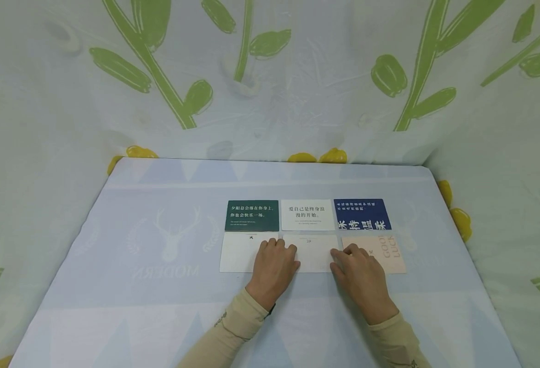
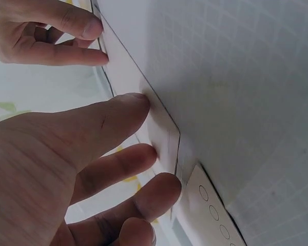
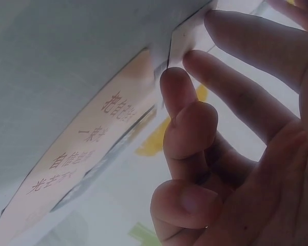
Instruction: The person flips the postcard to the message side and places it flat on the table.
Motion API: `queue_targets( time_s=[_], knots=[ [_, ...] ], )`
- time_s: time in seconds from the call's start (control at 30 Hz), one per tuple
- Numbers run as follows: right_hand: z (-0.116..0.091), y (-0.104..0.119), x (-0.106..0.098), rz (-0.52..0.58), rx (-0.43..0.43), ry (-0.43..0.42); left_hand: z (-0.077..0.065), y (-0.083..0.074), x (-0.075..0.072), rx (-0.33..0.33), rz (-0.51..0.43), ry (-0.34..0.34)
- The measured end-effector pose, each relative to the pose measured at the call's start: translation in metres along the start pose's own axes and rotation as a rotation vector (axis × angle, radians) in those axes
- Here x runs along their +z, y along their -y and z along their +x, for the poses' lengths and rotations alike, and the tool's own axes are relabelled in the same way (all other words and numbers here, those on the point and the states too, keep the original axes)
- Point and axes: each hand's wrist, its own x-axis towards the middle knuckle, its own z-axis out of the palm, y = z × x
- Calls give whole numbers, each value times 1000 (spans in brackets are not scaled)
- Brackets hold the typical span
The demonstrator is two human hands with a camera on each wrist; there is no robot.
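Note:
Several printed cards lie flat in two rows of three. In the front row, a white card (image 1: 317,255) (image 2: 163,120) sits in the middle; my left hand (image 1: 274,268) (image 2: 102,154) touches its left side with thumb and fingertips. At its right side, my right hand (image 1: 360,278) (image 3: 241,113) rests its thumb and index fingertip, other fingers loosely bent. Left of it is another white card (image 1: 236,255), partly under the left hand. A pale pink card (image 1: 394,260) (image 3: 87,138) with lettering lies to the right, partly covered by the right hand.
Behind them lie a dark green card (image 1: 251,220), a white card (image 1: 306,220) with dark text and a navy card (image 1: 362,217). The cloth-covered table (image 1: 113,276) meets leaf-patterned curtains (image 1: 297,102) at the back and sides.

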Motion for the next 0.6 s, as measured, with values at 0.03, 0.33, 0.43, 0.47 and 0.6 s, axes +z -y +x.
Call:
queue_targets(
  time_s=[0.03,0.33,0.43,0.47,0.6],
  knots=[
    [0,0,0,1,1,2,0,0,0,1,0,0],
    [1,0,-2,13,1,7,1,1,0,5,2,1],
    [1,0,-2,20,-2,4,1,1,1,2,2,7],
    [1,0,-2,22,-5,0,1,1,1,1,1,9],
    [0,-1,-3,30,-20,-33,1,2,2,3,6,6]
  ],
)
